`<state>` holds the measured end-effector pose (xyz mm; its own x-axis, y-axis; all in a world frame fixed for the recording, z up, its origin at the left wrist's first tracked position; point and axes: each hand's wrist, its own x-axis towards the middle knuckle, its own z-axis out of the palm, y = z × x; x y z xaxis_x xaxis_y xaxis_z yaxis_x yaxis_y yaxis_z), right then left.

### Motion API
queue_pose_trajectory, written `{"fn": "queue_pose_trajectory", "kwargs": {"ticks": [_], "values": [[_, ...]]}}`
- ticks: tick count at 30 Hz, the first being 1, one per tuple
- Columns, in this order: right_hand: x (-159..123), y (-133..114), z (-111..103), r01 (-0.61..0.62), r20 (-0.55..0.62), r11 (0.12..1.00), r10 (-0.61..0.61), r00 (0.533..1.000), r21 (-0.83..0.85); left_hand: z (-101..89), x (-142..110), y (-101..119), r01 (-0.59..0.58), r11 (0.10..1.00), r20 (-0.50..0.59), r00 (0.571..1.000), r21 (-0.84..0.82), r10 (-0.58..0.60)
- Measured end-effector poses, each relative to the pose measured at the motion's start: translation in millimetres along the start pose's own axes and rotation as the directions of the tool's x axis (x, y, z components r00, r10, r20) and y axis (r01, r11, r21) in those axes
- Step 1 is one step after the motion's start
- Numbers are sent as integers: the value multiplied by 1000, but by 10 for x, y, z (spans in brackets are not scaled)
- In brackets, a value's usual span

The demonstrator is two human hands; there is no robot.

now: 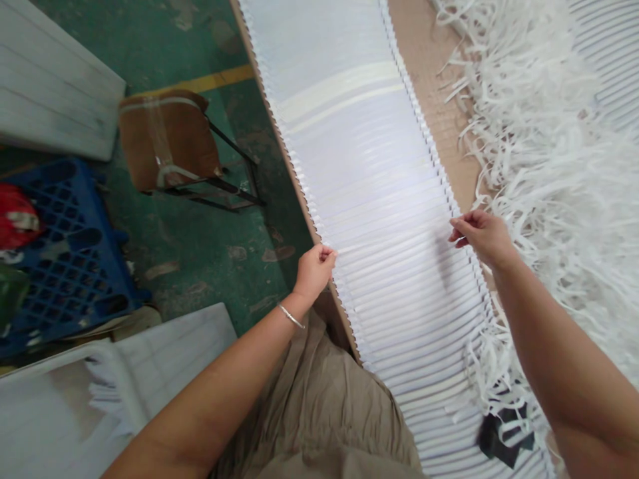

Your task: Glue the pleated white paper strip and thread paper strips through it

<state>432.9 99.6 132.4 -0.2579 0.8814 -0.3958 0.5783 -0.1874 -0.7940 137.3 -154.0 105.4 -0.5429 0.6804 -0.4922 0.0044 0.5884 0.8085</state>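
A long row of overlapping white strips (399, 293) runs up the table, their ends forming stepped edges on both sides. At the row's left edge, my left hand (315, 271) is closed in a pinch on the end of a thin white strip (379, 243). My right hand (482, 236) is pinched closed over the row's right edge, where the strip's other end appears to lie between the fingertips. White on white makes that end hard to make out. A silvery bangle (291, 317) circles my left wrist.
A tangled heap of narrow white ribbons (564, 199) covers the right side over brown cardboard (417, 40). A black scrap (506, 436) lies low on the right. Left on the green floor stand a brown-seated stool (170, 136), a blue pallet (74, 233) and white bins (44, 73).
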Motion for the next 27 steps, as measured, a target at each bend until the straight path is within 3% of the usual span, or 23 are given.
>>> {"fn": "queue_pose_trajectory", "kwargs": {"ticks": [6,11,20,27], "values": [[259,34,11,15,-46,1000,-16,999,-21,96,85,21,33,998,-43,999,57,-30],[390,93,28,14,-103,999,-17,994,-33,145,128,-55,-11,995,-66,998,102,18],[474,110,115,35,-161,994,-52,986,-106,179,152,-171,-75,993,-93,992,90,83],[531,149,185,12,-201,987,-44,979,-159,210,169,-185,-35,991,-92,995,128,47]]}}
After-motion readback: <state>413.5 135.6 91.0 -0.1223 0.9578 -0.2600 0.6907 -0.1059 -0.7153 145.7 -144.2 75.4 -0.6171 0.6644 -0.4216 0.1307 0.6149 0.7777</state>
